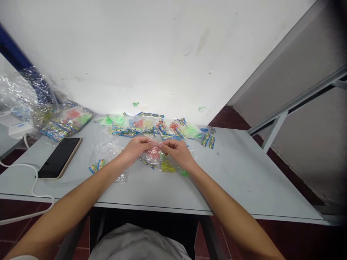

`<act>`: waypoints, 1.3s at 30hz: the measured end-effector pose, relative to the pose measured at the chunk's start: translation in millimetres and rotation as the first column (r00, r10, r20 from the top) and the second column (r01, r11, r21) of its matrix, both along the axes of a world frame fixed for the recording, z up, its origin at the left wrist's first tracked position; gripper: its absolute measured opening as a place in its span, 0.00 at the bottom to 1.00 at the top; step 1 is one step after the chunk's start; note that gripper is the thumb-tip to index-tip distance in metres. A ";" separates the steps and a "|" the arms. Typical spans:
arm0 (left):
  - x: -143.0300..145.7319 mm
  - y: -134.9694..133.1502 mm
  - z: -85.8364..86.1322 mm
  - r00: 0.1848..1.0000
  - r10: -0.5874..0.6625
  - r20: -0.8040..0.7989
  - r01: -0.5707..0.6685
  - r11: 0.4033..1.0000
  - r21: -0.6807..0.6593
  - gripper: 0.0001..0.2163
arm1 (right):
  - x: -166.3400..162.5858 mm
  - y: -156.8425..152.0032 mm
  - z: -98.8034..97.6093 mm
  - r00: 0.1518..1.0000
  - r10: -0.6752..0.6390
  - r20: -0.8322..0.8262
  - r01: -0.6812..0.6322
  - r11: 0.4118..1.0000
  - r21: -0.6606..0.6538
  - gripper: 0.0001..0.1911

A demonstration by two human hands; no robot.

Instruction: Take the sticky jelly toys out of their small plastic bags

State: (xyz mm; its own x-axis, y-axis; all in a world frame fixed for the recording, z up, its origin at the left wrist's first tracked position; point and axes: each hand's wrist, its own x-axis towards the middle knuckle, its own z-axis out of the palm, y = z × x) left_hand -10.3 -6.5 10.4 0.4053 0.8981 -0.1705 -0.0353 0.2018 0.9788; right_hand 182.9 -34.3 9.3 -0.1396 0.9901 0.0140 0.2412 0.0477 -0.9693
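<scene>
Between my hands is a small clear plastic bag with a red, splayed toy-like piece inside. My left hand pinches its upper left edge between thumb and fingers. At the upper right edge, my right hand pinches the same bag, and the two thumbs nearly meet. Below my right hand lies a yellow piece in clear film, with a bit of green beside it. Left of the bag, under my left forearm, are crumpled clear wrappers and small printed blue-yellow labels.
Several bagged colourful pieces with printed header cards line the wall side of the grey table. At the left are a phone, a white cable, a larger pile of packets and crinkled plastic. A white wall stands behind.
</scene>
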 end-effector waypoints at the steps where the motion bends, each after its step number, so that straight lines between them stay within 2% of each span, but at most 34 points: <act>1: -0.4 0.3 0.5 1.000 0.011 -0.008 -0.011 1.000 0.007 0.14 | 0.5 0.3 -0.5 1.000 -0.003 -0.001 0.003 1.000 -0.006 0.17; 5: -2.2 1.4 3.1 0.999 0.032 -0.031 -0.032 0.999 0.019 0.13 | 2.8 2.2 -2.7 1.000 -0.012 -0.022 0.011 1.000 -0.022 0.16; 8: -2.4 2.3 3.1 0.996 0.092 -0.004 -0.092 0.996 -0.019 0.14 | 3.6 2.8 -2.7 0.998 -0.028 -0.064 0.025 0.999 -0.041 0.16; 13: -1.1 6.5 0.6 0.963 0.241 0.124 -0.228 0.967 -0.116 0.18 | 3.2 -0.1 1.6 0.994 0.111 -0.015 -0.112 0.987 -0.112 0.15; 17: -0.2 9.8 -2.9 0.937 0.307 0.167 -0.290 0.950 -0.119 0.21 | 2.7 0.0 2.1 0.989 0.144 -0.030 -0.147 0.982 -0.118 0.16; 19: -0.3 10.1 -4.1 0.939 0.302 0.162 -0.285 0.951 -0.121 0.22 | 4.5 4.8 -0.1 0.997 0.067 -0.048 -0.072 0.992 -0.099 0.16; 21: -0.8 10.0 -3.9 0.941 0.309 0.137 -0.297 0.949 -0.103 0.22 | 9.0 13.2 -3.6 0.992 -0.089 -0.093 0.080 0.992 -0.097 0.15; 23: -2.3 10.6 -1.2 0.934 0.347 0.078 -0.346 0.938 -0.027 0.22 | 16.6 22.9 -7.6 0.963 -0.238 -0.130 0.218 0.964 -0.149 0.16; 25: -5.7 12.4 5.1 0.924 0.381 0.007 -0.380 0.918 0.112 0.21 | 26.0 30.9 -11.1 0.935 -0.345 -0.088 0.325 0.928 -0.183 0.20; 28: -17.5 13.9 20.6 0.928 0.369 -0.057 -0.334 0.889 0.314 0.17 | 37.5 34.8 -13.3 0.912 -0.408 0.036 0.410 0.908 -0.091 0.24; 30: -32.0 10.4 30.5 0.923 0.377 -0.069 -0.324 0.864 0.386 0.16 | 39.6 32.4 -12.3 0.916 -0.390 0.094 0.393 0.919 -0.015 0.23; 33: -63.9 -6.0 33.2 0.855 0.493 -0.160 -0.366 0.792 0.488 0.14 | 34.6 25.8 -9.2 0.928 -0.341 0.150 0.337 0.940 0.051 0.20; 35: -89.2 -23.5 24.1 0.732 0.605 -0.313 -0.363 0.735 0.572 0.13 | 29.0 21.8 -7.9 0.942 -0.291 0.166 0.286 0.957 0.053 0.19; 37: -113.4 -43.2 8.6 0.606 0.656 -0.449 -0.343 0.725 0.597 0.13 | 24.0 19.3 -8.1 0.955 -0.251 0.160 0.246 0.968 0.049 0.18; 39: -133.0 -61.3 -8.4 0.560 0.637 -0.530 -0.312 0.755 0.577 0.15 | 20.4 18.0 -9.1 0.963 -0.228 0.146 0.223 0.974 0.048 0.17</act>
State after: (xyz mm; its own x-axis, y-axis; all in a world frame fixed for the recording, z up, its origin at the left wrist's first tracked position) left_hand -143.3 -67.7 2.1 -0.1842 0.9629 0.1969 0.6683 -0.0242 0.7435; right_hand 203.3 -16.3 0.2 0.0843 0.9956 0.0409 0.3907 0.0047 -0.9205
